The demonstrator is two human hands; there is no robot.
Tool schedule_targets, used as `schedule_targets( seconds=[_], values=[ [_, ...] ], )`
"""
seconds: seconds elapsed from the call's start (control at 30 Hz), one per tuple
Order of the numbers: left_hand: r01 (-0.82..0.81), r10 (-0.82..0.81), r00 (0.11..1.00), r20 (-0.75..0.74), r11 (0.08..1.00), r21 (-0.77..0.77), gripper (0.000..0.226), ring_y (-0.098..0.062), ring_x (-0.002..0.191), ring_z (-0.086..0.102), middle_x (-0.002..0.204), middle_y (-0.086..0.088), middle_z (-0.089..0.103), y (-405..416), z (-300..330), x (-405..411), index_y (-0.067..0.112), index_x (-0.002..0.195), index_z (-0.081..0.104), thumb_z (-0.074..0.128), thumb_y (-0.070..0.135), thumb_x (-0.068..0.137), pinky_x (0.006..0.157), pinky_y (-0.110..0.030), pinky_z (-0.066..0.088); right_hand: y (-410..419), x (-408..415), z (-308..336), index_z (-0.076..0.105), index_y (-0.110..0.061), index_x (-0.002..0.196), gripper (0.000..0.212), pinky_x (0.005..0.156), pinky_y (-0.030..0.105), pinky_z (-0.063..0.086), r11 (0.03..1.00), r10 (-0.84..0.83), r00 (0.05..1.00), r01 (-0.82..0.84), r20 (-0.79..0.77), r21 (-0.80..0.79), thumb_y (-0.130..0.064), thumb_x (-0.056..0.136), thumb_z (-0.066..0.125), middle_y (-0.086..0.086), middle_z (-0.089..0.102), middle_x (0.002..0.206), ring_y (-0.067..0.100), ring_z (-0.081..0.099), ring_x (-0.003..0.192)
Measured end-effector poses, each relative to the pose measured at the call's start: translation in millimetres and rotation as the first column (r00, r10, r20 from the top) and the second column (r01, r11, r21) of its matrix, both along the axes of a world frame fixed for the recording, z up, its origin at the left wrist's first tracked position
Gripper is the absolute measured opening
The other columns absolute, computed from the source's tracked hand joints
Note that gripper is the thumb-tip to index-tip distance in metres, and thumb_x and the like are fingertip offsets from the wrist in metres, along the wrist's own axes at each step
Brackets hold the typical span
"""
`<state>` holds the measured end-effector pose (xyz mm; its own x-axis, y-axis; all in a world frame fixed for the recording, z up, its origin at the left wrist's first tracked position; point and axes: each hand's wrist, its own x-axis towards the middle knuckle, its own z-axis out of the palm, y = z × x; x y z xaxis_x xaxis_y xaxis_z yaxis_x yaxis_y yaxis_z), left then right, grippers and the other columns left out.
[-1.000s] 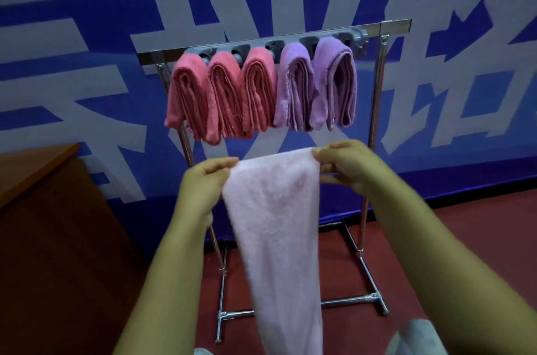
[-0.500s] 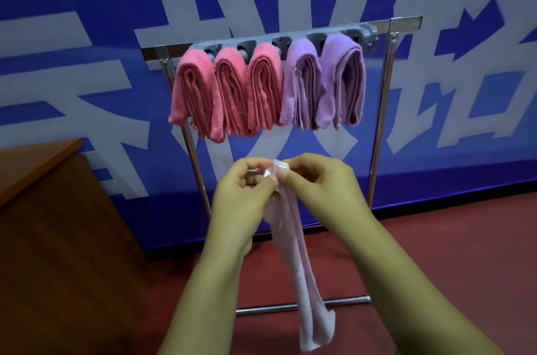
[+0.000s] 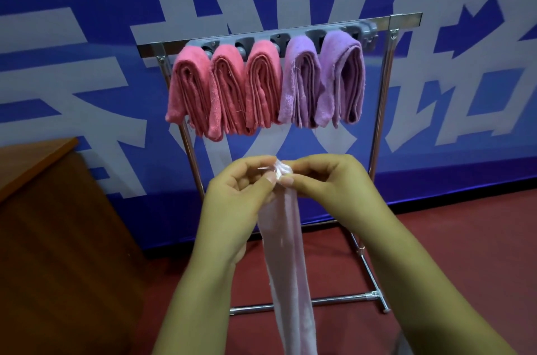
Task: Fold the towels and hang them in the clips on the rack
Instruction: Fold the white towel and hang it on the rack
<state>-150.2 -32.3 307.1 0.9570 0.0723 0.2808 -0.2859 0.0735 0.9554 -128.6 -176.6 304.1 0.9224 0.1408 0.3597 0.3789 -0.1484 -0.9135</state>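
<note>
Head view: the left hand (image 3: 238, 195) and right hand (image 3: 328, 183) pinch the top corners of the pale pink towel (image 3: 286, 256) together, likely to halve it lengthwise. It hangs below the rack (image 3: 380, 110), whose spare clip (image 3: 366, 30) sits at one o'clock, beside five hung towels (image 3: 264, 87).

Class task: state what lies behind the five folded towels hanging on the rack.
Behind the five folded towels runs the grey clip strip on the rack, then the blue and white wall banner. The towels hide the clip jaws gripping them.
</note>
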Motion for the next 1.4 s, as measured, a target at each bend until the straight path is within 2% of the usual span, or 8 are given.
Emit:
schedule_targets(
  seconds=[0.4, 0.57, 0.8, 0.9, 1.03, 1.13, 1.23, 1.4],
  values=[
    [0.049, -0.052, 0.996, 0.077, 0.998, 0.046, 0.029, -0.014, 0.091, 0.071, 0.091, -0.004, 0.075, 3.7, 3.1, -5.6, 0.015, 0.094, 0.069, 0.052, -0.008, 0.088, 0.076, -0.022, 0.056, -2.9, 0.7, -4.7, 0.068, -0.022, 0.111, 0.022, 0.084, 0.01, 0.047, 0.978, -0.039, 0.99, 0.065, 0.136, -0.198, -0.017, 0.092, 0.058, -0.015, 0.07, 0.102, -0.004, 0.061, 0.098],
    [-0.341, 0.163, 0.886, 0.435, 0.864, 0.371, 0.024, -0.002, 0.111, 0.055, 0.116, 0.014, 0.053, 34.4, -3.3, 5.5, 0.042, 0.094, 0.063, 0.072, 0.034, 0.073, 0.087, -0.019, 0.046, -8.5, 1.6, -3.7, 0.065, -0.021, 0.108, 0.02, 0.091, 0.023, 0.049, 0.992, -0.009, 0.995, 0.021, 0.096, -0.121, -0.017, 0.096, 0.049, -0.011, 0.069, 0.104, 0.003, 0.061, 0.103],
    [-0.026, -0.121, 0.98, 0.159, 0.711, 0.702, 0.022, 0.006, 0.108, 0.052, 0.117, 0.018, 0.051, 37.6, 9.1, 20.4, 0.026, 0.086, 0.07, 0.078, 0.039, 0.07, 0.095, -0.018, 0.041, -12.3, 2.9, 0.4, 0.064, -0.016, 0.109, 0.019, 0.093, 0.04, 0.05, 0.994, 0.054, 0.991, -0.042, 0.12, -0.1, -0.015, 0.096, 0.05, -0.004, 0.069, 0.103, 0.011, 0.063, 0.101],
    [-0.089, -0.117, 0.971, 0.211, 0.638, 0.765, 0.019, 0.003, 0.093, 0.054, 0.099, 0.009, 0.057, 40.9, 21.5, 25.7, 0.015, 0.074, 0.069, 0.073, 0.033, 0.074, 0.08, -0.002, 0.036, -17.5, 3.8, -0.5, 0.064, -0.018, 0.108, 0.018, 0.093, 0.042, 0.05, 0.997, 0.039, 0.993, -0.03, 0.11, -0.076, -0.018, 0.096, 0.051, -0.004, 0.068, 0.103, 0.012, 0.063, 0.101],
    [-0.228, -0.138, 0.923, 0.359, 0.557, 0.799, 0.033, -0.003, 0.087, 0.056, 0.091, 0.003, 0.061, 31.9, 40.4, 29.6, 0.015, 0.057, 0.054, 0.076, 0.034, 0.074, 0.074, -0.008, 0.04, -16.2, 5.6, 6.5, 0.064, -0.018, 0.109, 0.018, 0.094, 0.034, 0.05, 0.997, 0.034, 0.986, -0.022, 0.163, -0.073, -0.016, 0.095, 0.052, -0.007, 0.067, 0.105, 0.007, 0.061, 0.103],
    [-0.207, -0.18, 0.917, 0.357, 0.55, 0.809, 0.027, -0.007, 0.09, 0.059, 0.095, 0.004, 0.063, 19.2, 55.7, 29.3, 0.015, 0.076, 0.056, 0.076, 0.033, 0.075, 0.08, -0.027, 0.05, -13.5, 8.2, 16.6, 0.065, -0.019, 0.107, 0.019, 0.093, 0.029, 0.048, 0.994, 0.051, 0.967, -0.025, 0.25, -0.107, -0.013, 0.093, 0.054, -0.005, 0.067, 0.106, 0.007, 0.061, 0.102],
    [-0.13, -0.205, 0.939, 0.276, 0.531, 0.837, 0.042, -0.006, 0.093, 0.061, 0.098, 0.011, 0.063, 11.9, 66.9, 31.7, 0.025, 0.113, 0.051, 0.072, 0.035, 0.078, 0.08, -0.022, 0.049, -12.8, 12.2, 21.5, 0.065, -0.012, 0.112, 0.022, 0.094, 0.032, 0.049, 0.995, 0.05, 0.96, -0.024, 0.275, -0.099, -0.01, 0.093, 0.054, 0.0, 0.068, 0.109, 0.011, 0.061, 0.104],
    [-0.17, -0.251, 0.926, 0.283, 0.392, 0.904, 0.015, -0.008, 0.084, 0.06, 0.09, 0.008, 0.066, 6.6, 76.6, 38.3, 0.022, 0.1, 0.065, 0.066, 0.024, 0.084, 0.072, -0.025, 0.047, -13.2, 17.5, 9.9, 0.062, -0.017, 0.111, 0.022, 0.091, 0.035, 0.05, 0.99, 0.12, 0.97, -0.131, 0.213, 0.042, -0.014, 0.089, 0.061, 0.004, 0.067, 0.097, 0.017, 0.062, 0.096]
  ],
)
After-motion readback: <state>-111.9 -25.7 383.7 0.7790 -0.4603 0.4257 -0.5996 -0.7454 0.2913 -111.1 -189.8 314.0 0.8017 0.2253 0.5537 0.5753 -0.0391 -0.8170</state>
